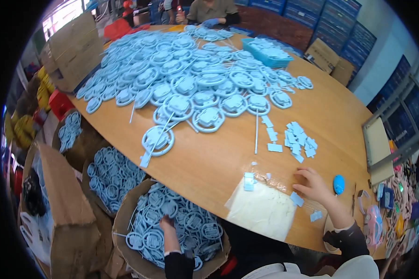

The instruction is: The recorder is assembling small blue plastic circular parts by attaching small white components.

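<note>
My left hand [168, 224] is down in a cardboard box [121, 218] of light-blue plastic toy steering wheels. Its fingers close on the edge of one wheel [170, 209], which partly hides them. Over the table's near right part, my right hand [314, 184] is open, its fingers curved and apart with nothing between them. Just below its fingers lies a small blue rectangular piece [296, 199]. A white sheet [260, 211] lies at the table's edge, with another blue piece [248, 182] on its upper corner. A loose pile of such pieces [299, 140] is farther up.
A large heap of the wheels [181, 83] covers the table's far left, beside a teal basket [265, 56]. More boxes [72, 204] stand at the left. A blue oval object [339, 184] and a pink toy car [373, 225] are at right. Another person [212, 11] sits opposite.
</note>
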A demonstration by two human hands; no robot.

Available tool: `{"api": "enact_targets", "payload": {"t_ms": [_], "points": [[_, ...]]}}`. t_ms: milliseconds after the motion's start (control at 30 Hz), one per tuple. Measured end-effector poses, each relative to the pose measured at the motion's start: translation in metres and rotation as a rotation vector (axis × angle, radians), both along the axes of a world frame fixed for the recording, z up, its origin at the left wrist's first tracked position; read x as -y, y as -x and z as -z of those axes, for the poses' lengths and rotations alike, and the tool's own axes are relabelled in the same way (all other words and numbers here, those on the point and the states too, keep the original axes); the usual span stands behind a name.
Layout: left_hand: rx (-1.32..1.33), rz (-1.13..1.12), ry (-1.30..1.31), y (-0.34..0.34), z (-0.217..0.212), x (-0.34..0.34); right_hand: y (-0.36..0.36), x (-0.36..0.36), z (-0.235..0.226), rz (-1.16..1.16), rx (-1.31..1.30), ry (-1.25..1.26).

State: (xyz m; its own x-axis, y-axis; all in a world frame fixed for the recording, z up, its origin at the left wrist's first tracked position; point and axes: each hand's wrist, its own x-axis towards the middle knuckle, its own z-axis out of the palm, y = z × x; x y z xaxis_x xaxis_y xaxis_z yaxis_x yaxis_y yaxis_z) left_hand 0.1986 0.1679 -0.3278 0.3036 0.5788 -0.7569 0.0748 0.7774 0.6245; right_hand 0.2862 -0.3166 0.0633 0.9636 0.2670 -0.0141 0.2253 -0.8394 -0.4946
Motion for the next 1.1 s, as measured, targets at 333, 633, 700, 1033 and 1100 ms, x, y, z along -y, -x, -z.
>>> {"api": "enact_targets", "payload": {"t_ms": [333, 633, 700, 1033, 1100], "points": [[0.27, 0.046, 0.182, 0.119, -0.109, 0.041, -0.059, -0.035, 0.021, -0.02, 0.344, 0.043], [1.334, 0.195, 0.415, 0.154, -0.162, 0.08, -0.129, -0.041, 0.067, 0.118, 0.002, -0.335], [1.259, 0.177, 0.368, 0.151, -0.194, 0.088, -0.127, -0.049, 0.08, 0.1, -0.015, -0.365], [1.033, 0.131, 0.354, 0.143, -0.318, 0.144, 0.024, -0.119, -0.009, -0.353, 0.06, -0.671], [1.084, 0.115, 0.386, 0.149, -0.332, 0.148, 0.078, -0.159, -0.043, -0.657, 0.145, -0.611]]}}
